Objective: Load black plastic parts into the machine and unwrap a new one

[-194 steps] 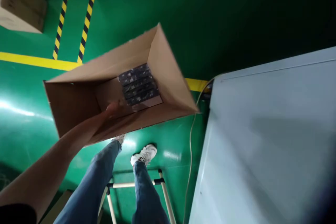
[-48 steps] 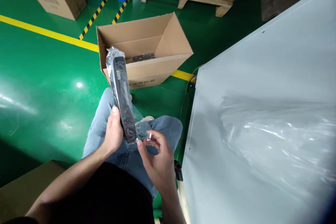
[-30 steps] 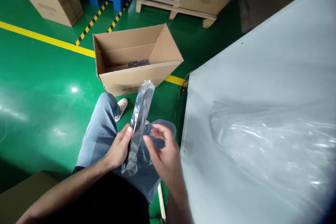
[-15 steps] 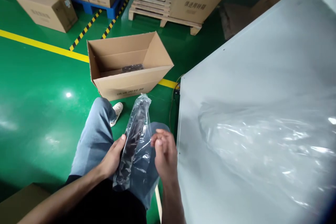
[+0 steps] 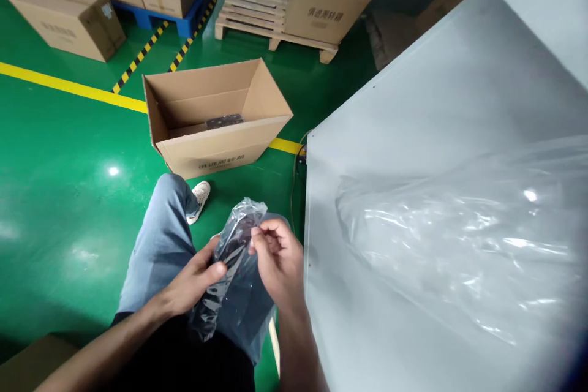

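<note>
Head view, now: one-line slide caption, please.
The left hand holds a dark item in clear plastic, the right hand near its far end, before an open carton.

- Left hand [image 5: 195,282] grips a dark bar [image 5: 233,244] in clear wrap [image 5: 248,204].
- Right hand [image 5: 279,260], fingers curled, at the wrap's edge.
- Open carton [image 5: 220,148] on the green floor [image 5: 50,153] beyond.

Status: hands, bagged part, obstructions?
Left hand gripping bagged dark part, held tilted over the lap. Right hand at its upper end, pinch unclear. Open carton ahead, apart from both hands.
</note>
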Demonstrator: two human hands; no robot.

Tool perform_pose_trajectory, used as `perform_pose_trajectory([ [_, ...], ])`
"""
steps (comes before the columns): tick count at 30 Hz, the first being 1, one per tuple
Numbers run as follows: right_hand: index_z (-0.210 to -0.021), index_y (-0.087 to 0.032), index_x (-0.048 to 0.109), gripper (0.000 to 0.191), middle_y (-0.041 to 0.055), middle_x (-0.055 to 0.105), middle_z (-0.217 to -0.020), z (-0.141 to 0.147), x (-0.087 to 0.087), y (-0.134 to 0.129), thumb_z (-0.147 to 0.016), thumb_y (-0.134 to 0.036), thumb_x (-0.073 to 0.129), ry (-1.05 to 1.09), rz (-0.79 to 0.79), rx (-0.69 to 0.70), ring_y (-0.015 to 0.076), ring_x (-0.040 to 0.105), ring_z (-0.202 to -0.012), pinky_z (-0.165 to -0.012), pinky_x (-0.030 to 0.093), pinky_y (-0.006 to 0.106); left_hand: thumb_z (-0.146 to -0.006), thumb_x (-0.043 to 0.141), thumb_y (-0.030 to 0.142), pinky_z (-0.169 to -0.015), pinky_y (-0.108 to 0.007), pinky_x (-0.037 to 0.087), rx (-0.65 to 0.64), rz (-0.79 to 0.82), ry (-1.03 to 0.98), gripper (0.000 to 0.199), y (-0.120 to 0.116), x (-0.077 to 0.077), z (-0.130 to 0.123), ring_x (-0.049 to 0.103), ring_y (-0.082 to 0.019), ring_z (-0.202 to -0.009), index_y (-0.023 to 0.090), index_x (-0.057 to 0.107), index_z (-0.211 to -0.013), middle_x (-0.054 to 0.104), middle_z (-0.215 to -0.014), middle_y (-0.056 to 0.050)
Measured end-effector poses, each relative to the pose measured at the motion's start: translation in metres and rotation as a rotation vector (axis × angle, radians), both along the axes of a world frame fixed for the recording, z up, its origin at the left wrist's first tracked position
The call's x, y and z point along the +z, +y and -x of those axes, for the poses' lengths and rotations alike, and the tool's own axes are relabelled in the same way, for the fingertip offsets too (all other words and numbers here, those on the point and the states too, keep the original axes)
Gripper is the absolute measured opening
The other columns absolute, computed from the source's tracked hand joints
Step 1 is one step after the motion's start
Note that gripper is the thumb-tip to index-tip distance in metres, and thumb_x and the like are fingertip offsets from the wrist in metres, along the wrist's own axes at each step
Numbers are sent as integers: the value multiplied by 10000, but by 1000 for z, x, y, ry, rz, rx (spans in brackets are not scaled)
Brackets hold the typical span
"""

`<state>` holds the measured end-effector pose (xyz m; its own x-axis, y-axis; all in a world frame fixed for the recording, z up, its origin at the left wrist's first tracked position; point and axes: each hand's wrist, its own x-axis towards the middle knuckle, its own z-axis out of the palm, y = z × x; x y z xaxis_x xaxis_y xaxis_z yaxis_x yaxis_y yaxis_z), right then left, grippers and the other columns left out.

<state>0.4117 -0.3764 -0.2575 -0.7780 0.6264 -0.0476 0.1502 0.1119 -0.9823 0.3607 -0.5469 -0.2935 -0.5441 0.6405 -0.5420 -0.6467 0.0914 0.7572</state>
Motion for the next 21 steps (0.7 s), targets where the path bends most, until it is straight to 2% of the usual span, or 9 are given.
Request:
perform_pose_trajectory([
  [2, -832, -242, 616, 179, -33, 628, -614, -2, 2, -1, -927, -378, 685, 10, -32, -2, 150, 608, -543, -552, 515, 277, -781, 813, 726, -1122, -428, 507, 36, 10, 56, 659, 8, 7, 3, 646, -334, -1251, 215, 777, -1197, 772, -1174, -90],
  [5, -798, -240, 606, 188, -36, 631, -599, -4, -2, 5, -889, -377, 695, 38, 5, -141, 155, 615, -518, -546, 523, 290, -800, 752, 782, -942, -366, 582, 149, 37, 34, 640, 15, 18, 7, 706, -305, -1086, 191, 797, -1043, 781, -954, -79],
  [7, -790, -241, 585, 209, -55, 592, -565, -5, -9, 10, -879, -401, 686, 71, 109, -235, 146, 581, -481, -525, 516, 288, -780, 715, 838, -749, -348, 600, 121, 35, -96, 705, 15, 25, 10, 734, -295, -905, 165, 794, -975, 769, -860, -98],
  [9, -807, -242, 572, 236, -66, 571, -566, -5, -15, 13, -874, -436, 688, 95, 180, -269, 135, 556, -472, -509, 500, 277, -752, 699, 875, -596, -339, 563, 51, 38, -207, 765, 13, 30, 15, 706, -265, -694, 138, 784, -941, 752, -784, -112],
  [12, -871, -242, 580, 261, -42, 636, -686, -5, -19, 14, -841, -451, 734, 86, 177, -235, 131, 591, -537, -539, 513, 270, -699, 734, 890, -566, -322, 548, 51, 78, -199, 803, 12, 33, 20, 666, -225, -598, 130, 778, -954, 748, -754, -99],
  [15, -932, -241, 612, 300, -5, 688, -831, -4, -14, 15, -808, -464, 771, 74, 164, -173, 148, 649, -658, -603, 547, 281, -694, 732, 898, -574, -300, 536, 47, 120, -153, 803, 11, 30, 21, 707, -251, -703, 142, 784, -960, 755, -772, -92],
  [18, -887, -230, 630, 321, -17, 657, -747, -1, -10, 17, -846, -519, 765, 21, 181, -202, 143, 629, -640, -610, 536, 276, -727, 756, 850, -590, -286, 529, 62, 139, -62, 732, 10, 25, 20, 721, -258, -773, 162, 790, -974, 761, -783, -75],
  [21, -803, -227, 607, 352, -64, 558, -614, 3, -12, 21, -845, -526, 788, 19, 309, -272, 116, 545, -529, -572, 521, 277, -737, 767, 831, -558, -291, 528, 30, 123, -83, 721, 6, 23, 23, 694, -231, -653, 154, 786, -983, 752, -747, -70],
])
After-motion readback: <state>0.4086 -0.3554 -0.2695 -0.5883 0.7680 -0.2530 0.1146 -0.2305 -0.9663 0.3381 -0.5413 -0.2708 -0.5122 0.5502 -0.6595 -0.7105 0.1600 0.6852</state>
